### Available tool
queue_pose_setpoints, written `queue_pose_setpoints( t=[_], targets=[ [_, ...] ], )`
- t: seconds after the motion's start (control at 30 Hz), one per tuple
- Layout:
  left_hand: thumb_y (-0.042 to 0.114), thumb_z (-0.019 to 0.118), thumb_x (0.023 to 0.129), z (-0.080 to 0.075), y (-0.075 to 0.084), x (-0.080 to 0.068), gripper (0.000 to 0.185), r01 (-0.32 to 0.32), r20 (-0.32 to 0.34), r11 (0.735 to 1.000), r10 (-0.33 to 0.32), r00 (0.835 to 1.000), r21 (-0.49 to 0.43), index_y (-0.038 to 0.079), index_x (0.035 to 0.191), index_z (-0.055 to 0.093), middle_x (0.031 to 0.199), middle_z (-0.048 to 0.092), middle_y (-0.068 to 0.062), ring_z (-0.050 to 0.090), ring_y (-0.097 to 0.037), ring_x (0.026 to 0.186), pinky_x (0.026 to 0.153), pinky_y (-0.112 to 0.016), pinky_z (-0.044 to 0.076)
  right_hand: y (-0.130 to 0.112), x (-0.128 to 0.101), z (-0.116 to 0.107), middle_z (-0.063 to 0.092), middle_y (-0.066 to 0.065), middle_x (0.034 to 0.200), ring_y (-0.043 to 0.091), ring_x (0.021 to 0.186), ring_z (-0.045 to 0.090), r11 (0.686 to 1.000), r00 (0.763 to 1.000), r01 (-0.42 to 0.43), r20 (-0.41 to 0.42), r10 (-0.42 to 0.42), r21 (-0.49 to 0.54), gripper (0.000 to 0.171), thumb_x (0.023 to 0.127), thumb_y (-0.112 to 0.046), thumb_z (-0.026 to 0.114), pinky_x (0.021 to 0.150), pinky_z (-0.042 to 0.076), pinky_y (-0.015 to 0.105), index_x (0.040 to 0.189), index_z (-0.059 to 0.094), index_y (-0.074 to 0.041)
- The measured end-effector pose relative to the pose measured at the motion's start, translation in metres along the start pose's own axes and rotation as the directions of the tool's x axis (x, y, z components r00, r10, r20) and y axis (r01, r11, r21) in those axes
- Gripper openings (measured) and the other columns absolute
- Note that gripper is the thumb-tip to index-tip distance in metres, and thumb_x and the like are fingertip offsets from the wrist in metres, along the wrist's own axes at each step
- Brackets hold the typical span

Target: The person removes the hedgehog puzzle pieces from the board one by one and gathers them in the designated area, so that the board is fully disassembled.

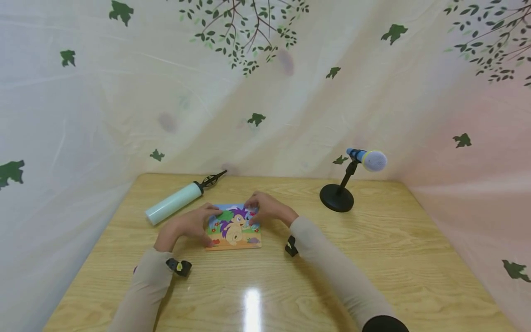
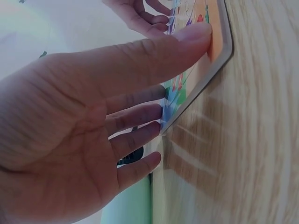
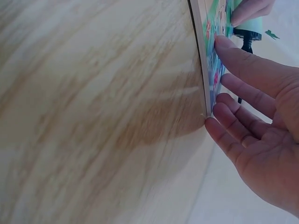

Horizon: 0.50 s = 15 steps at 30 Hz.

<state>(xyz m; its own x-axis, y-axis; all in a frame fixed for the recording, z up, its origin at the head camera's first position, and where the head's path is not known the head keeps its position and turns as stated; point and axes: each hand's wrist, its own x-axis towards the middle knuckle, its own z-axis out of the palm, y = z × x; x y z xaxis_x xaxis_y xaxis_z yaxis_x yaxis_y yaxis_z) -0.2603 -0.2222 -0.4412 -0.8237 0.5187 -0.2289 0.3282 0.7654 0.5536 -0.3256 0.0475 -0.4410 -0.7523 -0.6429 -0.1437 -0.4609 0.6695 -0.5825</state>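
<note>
Hedgehog puzzle board (image 1: 234,228) flat on tabletop (image 1: 373,258), mid-front. Left hand (image 1: 188,226) and right hand (image 1: 267,208) flank it, straight fingers touching edges, unclenched. Pump (image 1: 174,203) behind-left.

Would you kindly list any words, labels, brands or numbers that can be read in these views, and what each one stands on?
There is no readable text in any view.
Puzzle board: only a cartoon hedgehog picture, no words.
Pump: plain pale green, no label visible.
Microphone on its stand: no brand visible.
Backdrop: leaf and branch prints only.
</note>
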Motion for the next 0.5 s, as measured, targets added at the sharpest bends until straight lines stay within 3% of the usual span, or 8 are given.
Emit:
queue_pose_setpoints(
  t=[0.3, 0.5],
  targets=[
    [0.021, 0.09, 0.074, 0.0005, 0.0025, 0.0035, 0.095, -0.001, -0.002, 1.0, 0.001, 1.0, 0.013, 0.005, 0.155, 0.042, 0.152, 0.039, -0.02, 0.041, -0.042, 0.141, 0.119, -0.062, 0.036, 0.0038, 0.0077, -0.0024, 0.062, 0.008, 0.113, 0.02, 0.107, 0.058, 1.0, 1.0, -0.003, -0.003, 0.003, -0.001, 0.048, 0.078, -0.013, 0.089, 0.1, 0.052, 0.034, 0.122, 0.071, -0.004],
    [0.022, 0.091, 0.073, -0.0001, 0.0047, 0.0041, 0.096, 0.001, 0.005, 0.999, -0.001, 1.0, 0.037, 0.005, 0.154, 0.042, 0.151, 0.04, -0.02, 0.042, -0.043, 0.14, 0.118, -0.061, 0.037, 0.0062, 0.0096, -0.0027, 0.061, 0.008, 0.111, 0.019, 0.104, 0.056, 1.0, 1.0, 0.009, 0.006, -0.009, 0.004, 0.049, 0.076, -0.014, 0.09, 0.098, 0.052, 0.032, 0.12, 0.07, -0.005]
  ],
)
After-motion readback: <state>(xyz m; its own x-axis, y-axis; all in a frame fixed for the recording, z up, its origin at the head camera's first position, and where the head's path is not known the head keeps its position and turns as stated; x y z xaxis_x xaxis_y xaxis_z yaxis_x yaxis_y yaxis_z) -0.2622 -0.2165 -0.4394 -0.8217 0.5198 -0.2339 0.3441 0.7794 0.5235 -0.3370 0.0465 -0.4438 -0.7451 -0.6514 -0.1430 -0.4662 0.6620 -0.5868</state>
